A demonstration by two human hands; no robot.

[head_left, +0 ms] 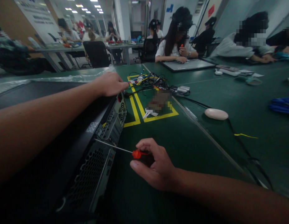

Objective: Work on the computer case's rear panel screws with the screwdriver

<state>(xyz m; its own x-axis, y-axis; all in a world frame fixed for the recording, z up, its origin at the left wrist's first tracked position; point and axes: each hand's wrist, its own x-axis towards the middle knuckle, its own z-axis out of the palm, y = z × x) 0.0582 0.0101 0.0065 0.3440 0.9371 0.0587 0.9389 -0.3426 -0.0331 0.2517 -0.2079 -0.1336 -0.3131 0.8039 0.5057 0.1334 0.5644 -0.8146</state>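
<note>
A black computer case (65,161) lies on its side on the green table, its rear panel (104,146) facing right. My right hand (153,165) is closed around a red-and-black screwdriver (137,153), whose thin shaft points left with its tip at the rear panel's top edge. My left hand (110,84) reaches across the case and rests at its far corner, fingers curled, beside a black cable. Whether that hand holds anything I cannot make out.
A tangle of cables and connectors (153,82) lies inside yellow floor-tape markings (135,112). A white mouse (216,114) with its cord sits to the right. Blue fabric (283,105) lies at the right edge. Several other people work at the far side and at other tables.
</note>
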